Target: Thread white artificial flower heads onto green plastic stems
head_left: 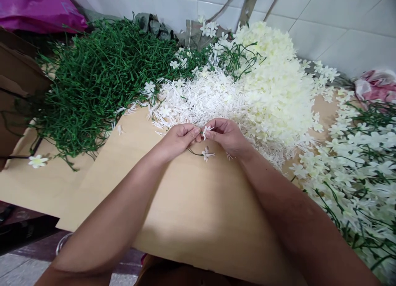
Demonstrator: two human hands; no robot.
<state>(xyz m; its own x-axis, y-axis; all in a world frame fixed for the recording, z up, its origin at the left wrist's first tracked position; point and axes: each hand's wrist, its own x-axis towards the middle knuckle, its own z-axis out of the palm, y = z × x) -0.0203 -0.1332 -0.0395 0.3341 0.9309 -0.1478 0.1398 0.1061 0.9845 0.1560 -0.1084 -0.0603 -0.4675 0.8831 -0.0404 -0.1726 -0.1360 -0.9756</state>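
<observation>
Right hand (pixel 228 135), white flower (pixel 206 131) in grip.

L hand (pixel 183 136) & R hand (pixel 227 134) close tog., thumb-to-finger pinch on ea. Bare forearms (pixel 123 199) angle fwd & inward.
</observation>
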